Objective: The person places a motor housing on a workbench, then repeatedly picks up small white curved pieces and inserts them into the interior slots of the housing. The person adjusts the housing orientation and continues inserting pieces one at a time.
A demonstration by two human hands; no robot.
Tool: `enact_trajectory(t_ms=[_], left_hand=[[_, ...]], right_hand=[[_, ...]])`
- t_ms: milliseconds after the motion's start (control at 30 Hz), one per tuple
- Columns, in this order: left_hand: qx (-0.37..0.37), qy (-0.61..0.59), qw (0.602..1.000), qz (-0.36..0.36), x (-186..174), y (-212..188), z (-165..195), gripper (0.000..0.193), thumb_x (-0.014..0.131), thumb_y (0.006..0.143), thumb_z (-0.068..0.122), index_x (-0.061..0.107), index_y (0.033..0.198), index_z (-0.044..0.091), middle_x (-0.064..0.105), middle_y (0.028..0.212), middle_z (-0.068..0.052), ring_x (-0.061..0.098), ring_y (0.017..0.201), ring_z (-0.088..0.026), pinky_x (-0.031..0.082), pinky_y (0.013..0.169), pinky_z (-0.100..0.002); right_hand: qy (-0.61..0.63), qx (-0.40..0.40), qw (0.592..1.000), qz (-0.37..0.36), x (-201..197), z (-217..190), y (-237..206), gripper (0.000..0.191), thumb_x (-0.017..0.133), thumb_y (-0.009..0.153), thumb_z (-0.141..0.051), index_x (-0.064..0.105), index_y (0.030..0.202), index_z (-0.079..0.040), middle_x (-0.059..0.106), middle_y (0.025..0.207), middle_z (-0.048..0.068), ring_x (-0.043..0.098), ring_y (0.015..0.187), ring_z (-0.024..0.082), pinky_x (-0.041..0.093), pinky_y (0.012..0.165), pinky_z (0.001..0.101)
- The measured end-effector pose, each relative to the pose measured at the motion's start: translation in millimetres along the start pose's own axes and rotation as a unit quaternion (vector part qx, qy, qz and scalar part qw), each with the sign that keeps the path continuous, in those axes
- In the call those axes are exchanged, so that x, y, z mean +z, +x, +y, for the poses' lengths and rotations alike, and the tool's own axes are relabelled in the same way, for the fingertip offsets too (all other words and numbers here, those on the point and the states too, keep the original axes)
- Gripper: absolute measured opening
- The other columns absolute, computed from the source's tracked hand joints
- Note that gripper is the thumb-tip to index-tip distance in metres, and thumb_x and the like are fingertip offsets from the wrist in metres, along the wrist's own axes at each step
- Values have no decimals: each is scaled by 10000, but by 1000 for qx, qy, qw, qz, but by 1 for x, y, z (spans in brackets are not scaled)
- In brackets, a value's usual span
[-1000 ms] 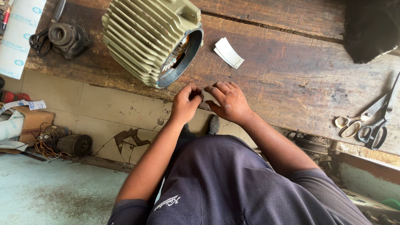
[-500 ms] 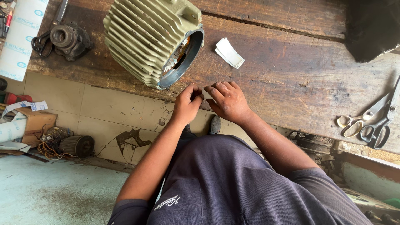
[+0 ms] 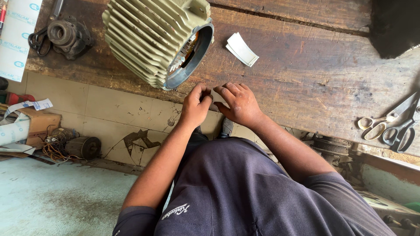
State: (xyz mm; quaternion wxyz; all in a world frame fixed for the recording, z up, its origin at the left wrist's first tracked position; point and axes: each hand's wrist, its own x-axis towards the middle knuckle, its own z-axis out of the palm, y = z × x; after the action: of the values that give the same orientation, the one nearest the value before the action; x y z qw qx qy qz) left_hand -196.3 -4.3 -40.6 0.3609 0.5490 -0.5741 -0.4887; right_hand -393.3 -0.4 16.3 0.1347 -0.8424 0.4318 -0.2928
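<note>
Here, both hands, left hand (image 3: 195,106) and right hand (image 3: 239,104), pinch small pale paper slip (image 3: 215,98).

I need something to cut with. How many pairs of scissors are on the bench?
2, both at the right edge of the wooden bench: a pale-handled pair and a dark-handled pair lying against it. Others may lie outside the view.

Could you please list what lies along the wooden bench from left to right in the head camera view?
White paper roll → dark metal bearing part → green finned motor housing → left hand → right hand, with folded white paper slips beyond it → scissors.
</note>
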Motion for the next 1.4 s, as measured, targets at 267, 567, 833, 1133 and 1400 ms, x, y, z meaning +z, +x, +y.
enact_trajectory(t_ms=[267, 567, 833, 1133, 1400], left_hand=[[7, 19, 1000, 10, 0, 2, 15, 72, 637, 958, 48, 603, 1021, 48, 685, 806, -14, 634, 718, -76, 515, 654, -263], [24, -5, 999, 31, 3, 3, 16, 65, 639, 953, 35, 613, 1006, 63, 660, 736, 17, 605, 657, -49, 488, 616, -243], [13, 30, 998, 48, 1, -1, 7, 72, 704, 934, 46, 674, 998, 64, 571, 674, 9, 512, 615, -52, 429, 584, -248], [-135, -273, 952, 11, 4, 7, -13, 92, 585, 925, -6, 659, 953, 39, 666, 870, -5, 629, 766, -83, 555, 670, -249], [-22, -184, 982, 43, 11, 7, -20, 112, 630, 940, -59, 666, 988, 36, 652, 905, 2, 607, 800, -66, 524, 691, -222]], right_hand=[[62, 38, 997, -6, 2, 1, -2, 497, 833, 814, -219, 637, 1249, -81, 681, 1111, 109, 678, 941, 332, 539, 807, 440], [100, 88, 991, -28, 4, -1, -1, 510, 830, 819, -232, 624, 1257, -71, 686, 1094, 127, 697, 999, 348, 557, 805, 458], [69, 78, 994, -31, 4, 1, -1, 494, 830, 790, -229, 643, 1224, -87, 692, 1092, 117, 682, 1012, 326, 524, 845, 447], [-22, -35, 999, 10, 1, 2, 1, 435, 805, 866, -239, 644, 1226, -58, 680, 1089, 86, 670, 982, 260, 488, 834, 398], [71, 46, 996, -21, 5, 7, 0, 469, 827, 816, -248, 648, 1220, -91, 687, 1108, 99, 669, 966, 318, 512, 848, 439]])
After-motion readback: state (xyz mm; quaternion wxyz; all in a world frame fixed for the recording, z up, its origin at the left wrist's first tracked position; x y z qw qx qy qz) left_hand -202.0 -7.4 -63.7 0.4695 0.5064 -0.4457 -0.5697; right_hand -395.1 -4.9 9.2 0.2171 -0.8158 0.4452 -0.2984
